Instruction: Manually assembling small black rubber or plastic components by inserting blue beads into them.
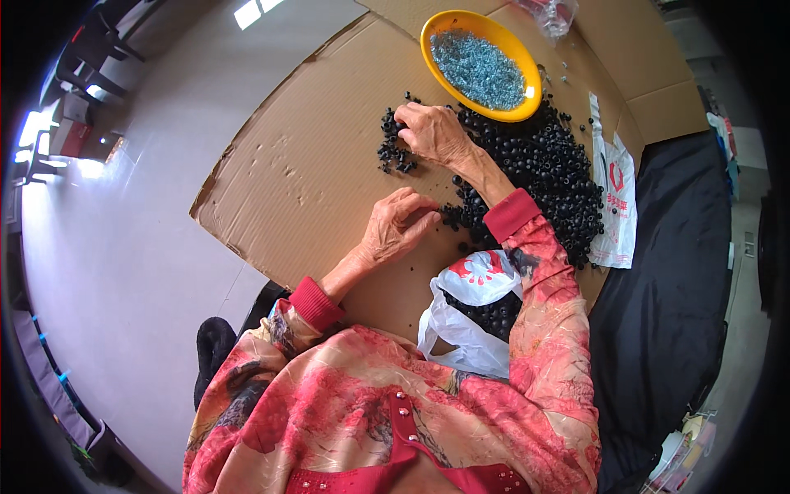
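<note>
A large heap of small round black pieces [551,177], some showing a hole, covers the cardboard sheet [288,148]. Left of it lies a smaller cluster of black pieces [398,152]. Over the top of that cluster is my right hand [436,134], its fingers curled and closed; whatever is between the fingertips is hidden. My left hand [398,226] rests lower down, with bent fingers and thumb together at the heap's left edge. I cannot make out what it pinches. Close to my body, an opened white plastic bag [469,350] holds more black pieces.
A yellow oval dish [529,70] of small bluish clear pieces stands at the heap's far edge. A flattened white bag with red print [619,202] lies on the right, beside black cloth [671,272]. Clear plastic [553,18] sits at the far end. Dark chairs [95,49] stand far left.
</note>
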A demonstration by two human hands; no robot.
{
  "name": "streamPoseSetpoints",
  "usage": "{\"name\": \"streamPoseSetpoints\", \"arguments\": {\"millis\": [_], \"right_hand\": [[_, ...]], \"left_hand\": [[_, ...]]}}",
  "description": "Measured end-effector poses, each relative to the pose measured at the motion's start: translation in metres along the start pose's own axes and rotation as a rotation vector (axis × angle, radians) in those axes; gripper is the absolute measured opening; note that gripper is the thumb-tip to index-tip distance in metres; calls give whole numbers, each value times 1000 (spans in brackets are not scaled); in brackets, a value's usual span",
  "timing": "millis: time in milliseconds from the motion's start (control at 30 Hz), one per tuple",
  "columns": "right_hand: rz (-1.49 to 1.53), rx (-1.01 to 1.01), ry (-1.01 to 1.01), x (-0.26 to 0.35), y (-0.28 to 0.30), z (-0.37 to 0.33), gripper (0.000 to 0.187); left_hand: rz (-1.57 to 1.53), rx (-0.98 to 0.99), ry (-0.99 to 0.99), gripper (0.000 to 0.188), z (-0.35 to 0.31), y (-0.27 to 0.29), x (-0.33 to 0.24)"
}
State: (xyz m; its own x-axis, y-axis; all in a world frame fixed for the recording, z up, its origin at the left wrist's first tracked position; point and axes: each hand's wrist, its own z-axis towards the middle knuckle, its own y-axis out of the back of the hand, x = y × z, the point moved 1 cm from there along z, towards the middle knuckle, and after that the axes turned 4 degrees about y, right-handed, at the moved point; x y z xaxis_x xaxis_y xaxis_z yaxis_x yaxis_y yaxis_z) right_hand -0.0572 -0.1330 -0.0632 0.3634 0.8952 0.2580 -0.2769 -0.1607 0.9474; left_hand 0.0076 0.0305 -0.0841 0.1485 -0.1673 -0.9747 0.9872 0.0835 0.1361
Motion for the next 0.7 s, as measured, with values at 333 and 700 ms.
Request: {"name": "streamPoseSetpoints", "arguments": {"millis": [333, 700], "right_hand": [[662, -118, -344, -4, 49, -37, 22], [1324, -474, -36, 42, 130, -86, 22]], "left_hand": [[-128, 7, 108, 14, 4, -5, -4], [-1158, 26, 353, 18, 50, -17, -103]]}}
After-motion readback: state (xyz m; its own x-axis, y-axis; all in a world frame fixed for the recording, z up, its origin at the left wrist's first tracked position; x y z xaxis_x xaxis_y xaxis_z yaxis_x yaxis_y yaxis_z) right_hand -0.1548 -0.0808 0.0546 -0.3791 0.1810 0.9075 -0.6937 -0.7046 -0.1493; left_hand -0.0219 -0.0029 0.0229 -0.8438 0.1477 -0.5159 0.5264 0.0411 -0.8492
